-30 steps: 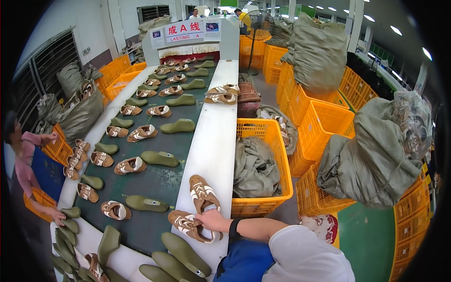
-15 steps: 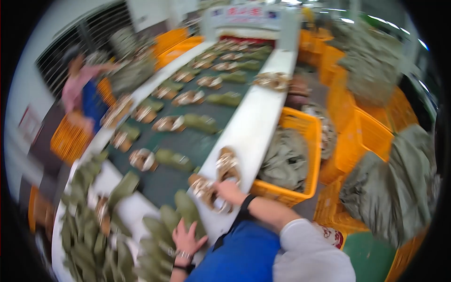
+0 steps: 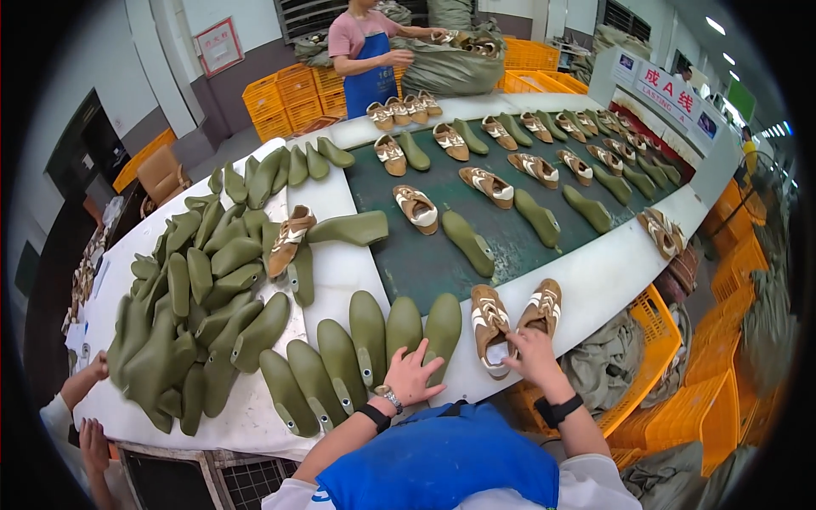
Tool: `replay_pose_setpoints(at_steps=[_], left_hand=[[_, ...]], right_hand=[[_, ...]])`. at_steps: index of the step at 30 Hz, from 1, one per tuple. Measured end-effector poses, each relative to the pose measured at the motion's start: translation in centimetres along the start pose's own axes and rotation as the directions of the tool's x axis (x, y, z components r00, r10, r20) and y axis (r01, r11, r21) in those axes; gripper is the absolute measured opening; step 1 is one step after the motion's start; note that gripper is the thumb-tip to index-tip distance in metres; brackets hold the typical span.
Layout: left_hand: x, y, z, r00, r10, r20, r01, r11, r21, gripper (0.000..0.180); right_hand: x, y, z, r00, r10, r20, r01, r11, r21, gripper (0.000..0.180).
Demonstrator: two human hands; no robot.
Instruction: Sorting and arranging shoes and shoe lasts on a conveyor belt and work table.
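My left hand [image 3: 414, 374] lies with fingers spread over the row of olive-green shoe lasts [image 3: 343, 350], touching the tops of those at its right end. Beside that row, on the white table edge, stand two brown-and-white sneakers. My right hand [image 3: 535, 360] has its thumb and forefinger at the collar of the left sneaker [image 3: 490, 319], gripping its side near the heel. The other sneaker [image 3: 541, 307] sits just beyond that hand, its heel partly hidden by the fingers.
A green conveyor belt [image 3: 399, 259] carries sneakers and lasts in rows. A large pile of lasts [image 3: 200, 285] covers the left table. One sneaker [image 3: 291, 240] lies on it. Orange crates [image 3: 659, 336] line the right. A person in a blue apron [image 3: 370, 72] works across the belt; another person's hands show at lower left.
The view has swung left and steadied, so more of the lasts pile shows. My hands stay by the same lasts and sneakers; the belt's contents look shifted in the picture.
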State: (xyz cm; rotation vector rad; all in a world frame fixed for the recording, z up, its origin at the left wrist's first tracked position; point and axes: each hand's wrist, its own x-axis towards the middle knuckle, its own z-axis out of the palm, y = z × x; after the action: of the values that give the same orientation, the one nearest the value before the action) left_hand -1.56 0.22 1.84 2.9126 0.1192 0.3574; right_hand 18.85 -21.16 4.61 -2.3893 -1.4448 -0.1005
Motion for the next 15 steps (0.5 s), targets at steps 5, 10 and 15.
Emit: replay_pose_setpoints(at_steps=[5, 10, 15], left_hand=[[0.0, 0.1, -0.1, 0.999, -0.031, 0.012, 0.031, 0.998, -0.047, 0.053], [0.2, -1.1, -0.6, 0.997, 0.054, 0.058, -0.051, 0.996, -0.067, 0.060], [-0.1, -2.2, -0.1, 0.999, 0.038, -0.015, -0.040, 0.987, -0.156, 0.053]], right_hand=[[1.9, -4.0, -0.7, 0.965, -0.176, 0.195, 0.128, 0.963, 0.235, 0.041], [13.1, -7.5, -4.1, 0.862, -0.459, 0.216, 0.396, 0.874, 0.281, 0.043], [29.8, -7.3, -1.1, 0.826, -0.498, 0.263, 0.484, 0.866, 0.121, 0.051]])
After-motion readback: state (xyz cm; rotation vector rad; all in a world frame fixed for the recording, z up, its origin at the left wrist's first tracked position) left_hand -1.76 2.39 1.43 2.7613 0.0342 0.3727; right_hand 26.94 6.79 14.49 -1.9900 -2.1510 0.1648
